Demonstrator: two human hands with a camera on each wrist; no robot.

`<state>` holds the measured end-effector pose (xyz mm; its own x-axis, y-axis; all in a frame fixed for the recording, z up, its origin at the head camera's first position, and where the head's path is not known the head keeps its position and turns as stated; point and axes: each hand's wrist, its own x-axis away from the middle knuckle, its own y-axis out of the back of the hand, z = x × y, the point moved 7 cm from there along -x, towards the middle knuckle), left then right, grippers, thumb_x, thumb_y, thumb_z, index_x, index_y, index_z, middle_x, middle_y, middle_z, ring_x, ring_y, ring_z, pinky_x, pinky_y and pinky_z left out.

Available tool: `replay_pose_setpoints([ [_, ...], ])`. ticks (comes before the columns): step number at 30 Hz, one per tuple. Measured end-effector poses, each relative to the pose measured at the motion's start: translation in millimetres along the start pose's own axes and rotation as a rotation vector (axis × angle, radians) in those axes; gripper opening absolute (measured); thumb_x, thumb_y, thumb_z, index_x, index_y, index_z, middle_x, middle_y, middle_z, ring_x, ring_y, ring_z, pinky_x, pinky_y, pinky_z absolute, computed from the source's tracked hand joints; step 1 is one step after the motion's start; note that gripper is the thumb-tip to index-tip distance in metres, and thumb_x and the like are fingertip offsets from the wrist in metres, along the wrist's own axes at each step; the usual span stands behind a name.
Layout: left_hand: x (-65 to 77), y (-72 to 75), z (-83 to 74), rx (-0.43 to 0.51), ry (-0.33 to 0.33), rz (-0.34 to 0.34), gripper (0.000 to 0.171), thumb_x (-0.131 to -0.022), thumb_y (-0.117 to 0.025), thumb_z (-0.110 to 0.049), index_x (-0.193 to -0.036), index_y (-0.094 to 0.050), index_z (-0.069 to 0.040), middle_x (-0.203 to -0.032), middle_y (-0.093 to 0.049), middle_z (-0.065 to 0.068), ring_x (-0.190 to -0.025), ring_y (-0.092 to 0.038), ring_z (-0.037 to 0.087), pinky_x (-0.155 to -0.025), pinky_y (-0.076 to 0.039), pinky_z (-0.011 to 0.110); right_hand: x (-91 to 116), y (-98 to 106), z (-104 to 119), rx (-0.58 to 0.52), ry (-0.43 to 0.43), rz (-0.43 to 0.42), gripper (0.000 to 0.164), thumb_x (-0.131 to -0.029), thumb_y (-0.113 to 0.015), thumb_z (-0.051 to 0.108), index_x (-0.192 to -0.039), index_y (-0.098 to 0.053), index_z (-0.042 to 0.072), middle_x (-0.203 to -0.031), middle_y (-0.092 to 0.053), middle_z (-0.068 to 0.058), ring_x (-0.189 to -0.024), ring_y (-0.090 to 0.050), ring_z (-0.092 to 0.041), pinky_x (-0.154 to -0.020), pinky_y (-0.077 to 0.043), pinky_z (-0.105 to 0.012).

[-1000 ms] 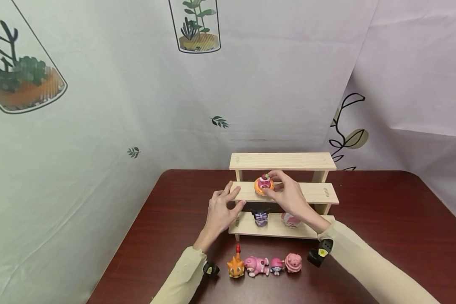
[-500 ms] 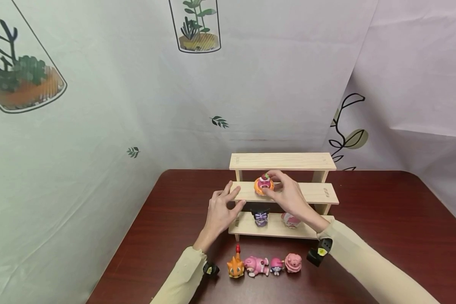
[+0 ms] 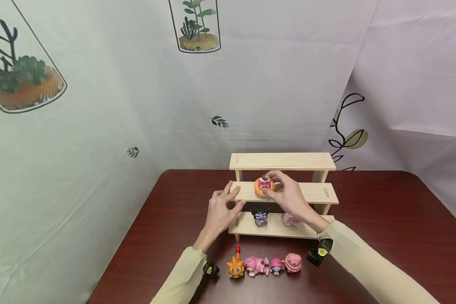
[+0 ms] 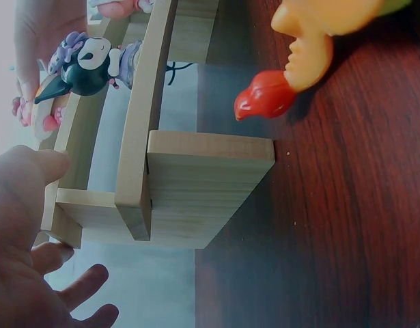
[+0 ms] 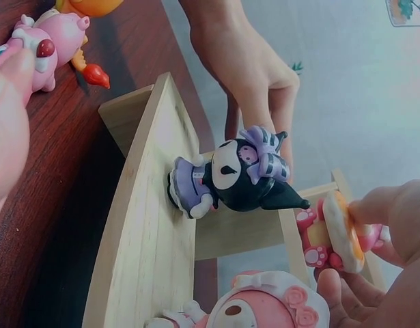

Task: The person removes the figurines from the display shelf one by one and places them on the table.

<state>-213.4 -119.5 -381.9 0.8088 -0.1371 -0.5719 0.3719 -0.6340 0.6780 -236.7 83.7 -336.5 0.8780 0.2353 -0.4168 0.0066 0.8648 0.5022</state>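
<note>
Fingers (image 3: 279, 173) of the right hand (image 3: 290, 196) pinch the ring toy (image 3: 261, 185) at the middle tier (image 3: 313, 193), left hand (image 3: 220, 211) spread on that tier's end, with two toys (image 3: 261, 218) seemingly done on the lower tier (image 3: 275, 230) beneath them and four others (image 3: 256, 265) apparently left on the desk (image 3: 156, 236).

Pale wrinkled cloth backdrop (image 3: 281, 93), printed with potted plants (image 3: 32, 71), upper left and top centre; dark reddish table (image 3: 384, 215), glossy, across lower frame.
</note>
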Motion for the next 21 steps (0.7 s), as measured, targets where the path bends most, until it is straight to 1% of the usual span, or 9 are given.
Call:
replay_pose_setpoints([
  [12,0.3,-0.4,0.9,-0.003,-0.006,-0.002,0.047,-0.087,-0.077,-0.029,-0.128,-0.07,-0.009,-0.142,-0.054,0.018,-0.106,-0.058,0.046,-0.087,-0.045,0.061,3.4,1.7,2.7,0.004,0.004,-0.001,0.037,-0.084,-0.079,0.003,-0.117,-0.063,0.003,-0.107,-0.067,-0.022,-0.087,-0.068,-0.034,-0.079,-0.054,-0.048],
  [21,0.2,-0.3,-0.6,0.0,0.008,0.004,0.047,-0.087,-0.077,-0.029,-0.129,-0.069,-0.009,-0.142,-0.054,0.017,-0.107,-0.057,0.045,-0.087,-0.044,0.061,6.1,5.8,4.9,0.014,-0.009,0.003,0.037,-0.086,-0.079,0.007,-0.118,-0.063,0.004,-0.109,-0.066,-0.02,-0.088,-0.067,-0.034,-0.078,-0.054,-0.048],
])
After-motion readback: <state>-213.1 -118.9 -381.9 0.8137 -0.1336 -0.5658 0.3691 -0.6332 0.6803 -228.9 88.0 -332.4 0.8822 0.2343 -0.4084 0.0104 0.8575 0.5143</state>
